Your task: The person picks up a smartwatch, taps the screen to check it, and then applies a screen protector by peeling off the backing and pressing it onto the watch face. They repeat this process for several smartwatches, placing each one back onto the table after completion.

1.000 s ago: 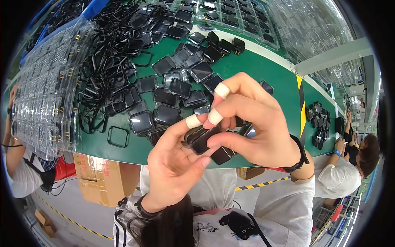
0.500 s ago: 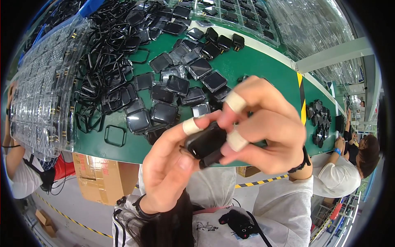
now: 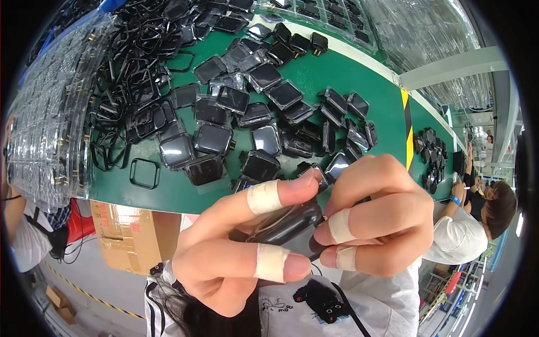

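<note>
The left hand [image 3: 216,247] clasps a glossy black rounded device [image 3: 292,227], now turned edge-on; whether the right hand [image 3: 387,219], fingers curled, grips it is unclear. A clear plastic compartmented tray [image 3: 325,25] holds black units.

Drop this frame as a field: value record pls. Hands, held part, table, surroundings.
left hand: bare left hand, beige tape on two fingers, holding the part
held part: glossy black rounded case, tilted
right hand: bare right hand, beige-taped fingers at the case's right end; grip unclear
table: green tabletop
on table: many black square screen modules, one thin black square frame apart at near left
left side: stacked clear plastic trays
below table: brown cardboard box
</note>
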A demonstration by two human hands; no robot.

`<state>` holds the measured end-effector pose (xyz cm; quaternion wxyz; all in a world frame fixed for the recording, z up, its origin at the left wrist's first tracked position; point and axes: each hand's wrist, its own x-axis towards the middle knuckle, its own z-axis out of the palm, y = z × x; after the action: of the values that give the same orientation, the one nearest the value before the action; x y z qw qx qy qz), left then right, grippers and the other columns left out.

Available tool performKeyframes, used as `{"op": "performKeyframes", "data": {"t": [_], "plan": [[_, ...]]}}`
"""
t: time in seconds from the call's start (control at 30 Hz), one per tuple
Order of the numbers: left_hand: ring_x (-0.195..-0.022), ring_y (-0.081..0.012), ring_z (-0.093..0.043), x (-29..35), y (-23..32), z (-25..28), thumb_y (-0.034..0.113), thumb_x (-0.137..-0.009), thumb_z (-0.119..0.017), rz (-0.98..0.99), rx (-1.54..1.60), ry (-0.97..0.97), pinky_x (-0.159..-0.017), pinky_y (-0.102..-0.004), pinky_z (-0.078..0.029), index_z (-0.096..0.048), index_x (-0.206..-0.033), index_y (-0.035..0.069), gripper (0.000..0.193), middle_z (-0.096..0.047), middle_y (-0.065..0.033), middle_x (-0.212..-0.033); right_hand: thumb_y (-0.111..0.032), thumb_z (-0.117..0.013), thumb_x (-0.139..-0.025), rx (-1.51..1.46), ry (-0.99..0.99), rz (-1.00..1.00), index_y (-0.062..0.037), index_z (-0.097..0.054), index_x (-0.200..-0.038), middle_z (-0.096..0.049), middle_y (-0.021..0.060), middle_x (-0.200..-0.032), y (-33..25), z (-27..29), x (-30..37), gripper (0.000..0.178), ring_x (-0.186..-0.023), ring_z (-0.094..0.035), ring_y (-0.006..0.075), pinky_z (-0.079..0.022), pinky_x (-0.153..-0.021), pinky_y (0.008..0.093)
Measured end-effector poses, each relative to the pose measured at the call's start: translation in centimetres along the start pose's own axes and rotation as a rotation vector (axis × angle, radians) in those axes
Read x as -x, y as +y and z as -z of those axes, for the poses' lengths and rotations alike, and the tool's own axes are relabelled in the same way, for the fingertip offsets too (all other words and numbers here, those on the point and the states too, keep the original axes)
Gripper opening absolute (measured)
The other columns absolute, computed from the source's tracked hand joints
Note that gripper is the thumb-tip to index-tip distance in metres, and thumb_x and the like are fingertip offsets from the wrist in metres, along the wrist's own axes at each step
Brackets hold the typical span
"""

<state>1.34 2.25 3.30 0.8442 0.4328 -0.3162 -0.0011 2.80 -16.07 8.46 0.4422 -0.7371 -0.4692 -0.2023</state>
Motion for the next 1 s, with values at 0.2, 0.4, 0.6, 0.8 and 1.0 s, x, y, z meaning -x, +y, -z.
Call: {"op": "performKeyframes", "data": {"t": [0.2,0.4,0.6,0.8,1.0], "plan": [[-0.110,-0.0507,-0.050,0.7,0.4,0.1,0.007,-0.089,-0.048,0.037,0.016,0.031,-0.093,-0.0582,-0.044,-0.047,-0.094,0.009,0.005,-0.042,-0.0339,-0.126,0.001,-0.075,-0.056,0.003,0.018,0.006,-0.0098,-0.064,-0.069,-0.060,0.0042,-0.085,-0.3,-0.6,0.2,0.020,-0.072,-0.053,0.0203,-0.043,-0.051,0.0264],[-0.111,-0.0466,-0.052,0.4,-0.4,0.7,-0.005,-0.083,-0.047,0.033,-0.022,-0.028,-0.097,-0.0522,-0.043,-0.047,-0.094,0.006,0.015,-0.042,-0.0341,-0.126,0.001,-0.075,-0.058,0.023,-0.029,0.024,-0.0079,-0.063,-0.069,-0.060,0.0057,-0.082,0.2,-0.4,0.5,0.018,-0.069,-0.054,0.0213,-0.044,-0.052,0.0270],[-0.113,-0.0409,-0.053,0.1,-0.4,0.8,-0.011,-0.076,-0.042,0.058,-0.060,-0.047,-0.099,-0.0443,-0.042,-0.050,-0.100,0.000,0.028,-0.041,-0.0354,-0.127,0.000,-0.074,-0.060,-0.010,-0.055,-0.026,-0.0054,-0.063,-0.069,-0.059,0.0089,-0.079,0.4,0.0,0.3,0.015,-0.069,-0.055,0.0227,-0.046,-0.053,0.0289],[-0.112,-0.0336,-0.054,0.2,-0.5,-0.4,-0.019,-0.072,-0.039,0.173,0.124,0.133,-0.097,-0.0397,-0.043,-0.045,-0.119,-0.007,0.049,-0.040,-0.0293,-0.130,0.002,-0.074,-0.066,-0.031,0.041,-0.372,-0.0027,-0.062,-0.081,-0.059,0.0133,-0.089,0.2,-0.9,-0.7,0.019,-0.077,-0.058,0.0221,-0.047,-0.057,0.0279],[-0.106,-0.0269,-0.056,0.9,-1.1,-0.5,-0.014,-0.075,-0.060,0.281,-0.004,0.331,-0.090,-0.0351,-0.048,-0.038,-0.123,-0.005,0.053,-0.044,-0.0185,-0.121,0.000,-0.075,-0.070,-0.104,-0.004,-0.526,-0.0012,-0.060,-0.089,-0.058,0.0130,-0.096,1.1,-1.6,-0.1,0.025,-0.081,-0.058,0.0203,-0.048,-0.062,0.0289]]}}
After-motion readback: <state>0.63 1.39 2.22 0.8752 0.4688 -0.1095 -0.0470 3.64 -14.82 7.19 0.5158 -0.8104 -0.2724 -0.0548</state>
